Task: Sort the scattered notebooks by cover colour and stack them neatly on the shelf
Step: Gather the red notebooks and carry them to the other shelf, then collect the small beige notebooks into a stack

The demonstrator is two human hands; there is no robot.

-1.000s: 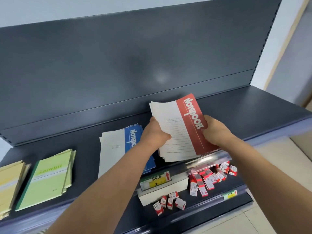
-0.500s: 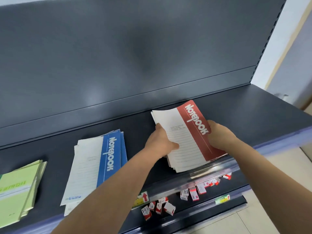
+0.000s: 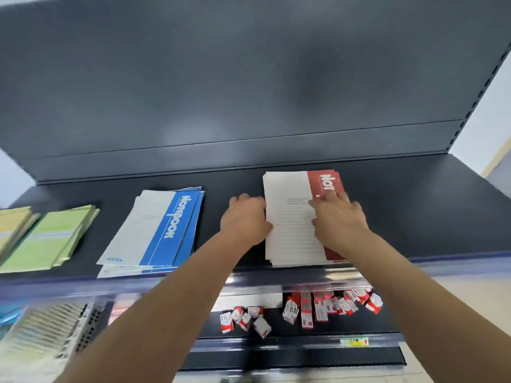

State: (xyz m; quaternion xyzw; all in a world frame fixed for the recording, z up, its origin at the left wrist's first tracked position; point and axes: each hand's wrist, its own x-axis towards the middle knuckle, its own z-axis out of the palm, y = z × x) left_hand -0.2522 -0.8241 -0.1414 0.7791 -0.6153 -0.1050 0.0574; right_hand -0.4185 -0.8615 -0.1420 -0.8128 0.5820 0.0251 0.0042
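Observation:
A stack of red-and-white notebooks (image 3: 290,189) lies flat on the dark shelf (image 3: 414,211), right of centre. My left hand (image 3: 244,219) grips the stack's left edge, thumb on top of the cover. My right hand (image 3: 338,219) presses down on the cover with straight, spread fingers and hides part of the red band. To the left lies a fanned stack of blue-and-white notebooks (image 3: 163,228). Green notebooks (image 3: 49,239) and yellow notebooks (image 3: 11,225) lie at the far left.
The shelf's dark back panel (image 3: 249,92) rises behind the stacks. Bare shelf surface stretches to the right of the red stack. On the lower shelf lie several small red-and-white boxes (image 3: 318,308), and blurred packaged goods (image 3: 49,327) sit at the lower left.
The red stack went from tilted in both hands to flat and square on the shelf. My right hand moved from its right edge onto the cover. The view shifted left.

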